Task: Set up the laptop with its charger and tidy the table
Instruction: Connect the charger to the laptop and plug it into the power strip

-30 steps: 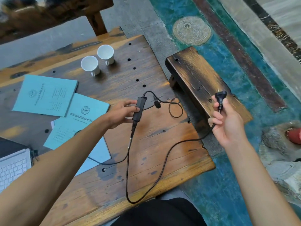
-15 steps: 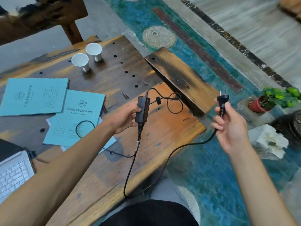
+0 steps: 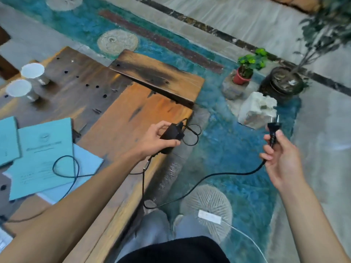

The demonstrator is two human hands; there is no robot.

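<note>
My left hand (image 3: 154, 142) grips the black charger brick (image 3: 171, 134) over the right edge of the wooden table (image 3: 121, 118). My right hand (image 3: 281, 158) holds the black wall plug (image 3: 273, 130) by its neck, prongs up, out over the floor. The mains cable (image 3: 209, 176) sags between both hands below the table edge. The thin laptop-side cord (image 3: 66, 168) loops across the teal booklets (image 3: 40, 156). Only a sliver of the laptop (image 3: 3, 242) shows at the bottom left edge.
Two white cups (image 3: 25, 80) stand at the table's far left. A dark wooden bench (image 3: 157, 78) lies beyond the table. On the floor sit a white power strip (image 3: 209, 217) with white cord, a pale rock (image 3: 256, 109), a red potted plant (image 3: 245, 71) and a large dark pot (image 3: 283, 82).
The view has swung right and down toward the floor. Both hands have carried brick and plug rightward; the brick now hangs at the table's edge and the white power strip has come into view.
</note>
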